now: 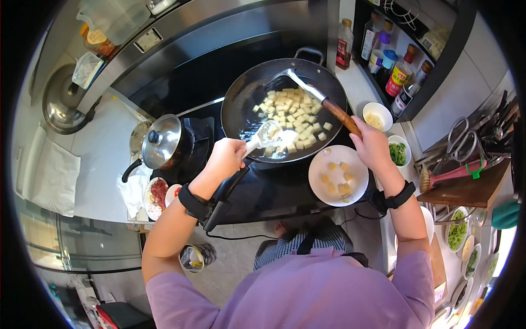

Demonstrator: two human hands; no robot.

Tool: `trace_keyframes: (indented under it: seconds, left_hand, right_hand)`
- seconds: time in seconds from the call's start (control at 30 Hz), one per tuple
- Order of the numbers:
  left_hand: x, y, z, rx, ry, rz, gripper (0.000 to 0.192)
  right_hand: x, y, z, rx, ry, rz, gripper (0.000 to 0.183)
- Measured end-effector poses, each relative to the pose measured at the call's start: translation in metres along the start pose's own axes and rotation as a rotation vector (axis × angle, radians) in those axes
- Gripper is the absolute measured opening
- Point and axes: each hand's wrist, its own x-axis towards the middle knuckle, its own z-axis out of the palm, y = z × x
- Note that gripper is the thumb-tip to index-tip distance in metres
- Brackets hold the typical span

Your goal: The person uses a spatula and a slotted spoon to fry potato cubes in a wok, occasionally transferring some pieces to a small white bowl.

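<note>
My left hand [225,159] grips the handle of a white ladle [266,135], whose bowl is over the near left part of a dark wok [242,92]. My right hand [372,144] holds the wooden handle of a metal wok spatula [306,87]; its blade rests towards the far side inside the wok. Many pale tofu-like cubes [302,119] lie in liquid in the wok. A white plate [319,187] with several yellowish cubes is just below the wok on the right, near my right forearm.
Left of the wok stands a lidded saucepan [161,142]; a plate of chopped red meat [158,193] is nearer. On the right are bowls of minced garlic [374,120] and chopped greens [397,152], sauce bottles [400,76] on a shelf, and scissors [463,140] in a rack.
</note>
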Motion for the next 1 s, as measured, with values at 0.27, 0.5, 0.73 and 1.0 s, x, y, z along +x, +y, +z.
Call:
trace_keyframes:
  seconds: [0.27,0.5,0.73,1.0]
  left_hand:
    - [0.013,0.022,0.028,-0.396,-0.17,-0.181,0.023]
    - [0.027,0.041,0.052,-0.814,-0.224,-0.353,0.024]
    - [0.035,0.046,0.064,-1.08,-0.208,-0.402,0.026]
    - [0.025,0.029,0.048,-1.17,-0.185,-0.347,0.028]
  right_hand:
    - [0.002,0.002,-0.01,0.209,0.122,0.004,0.037]
    - [0.001,0.003,-0.013,0.258,0.149,0.011,0.037]
    - [0.0,0.003,-0.015,0.263,0.16,0.019,0.037]
    - [0.001,-0.002,-0.02,0.291,0.201,0.027,0.037]
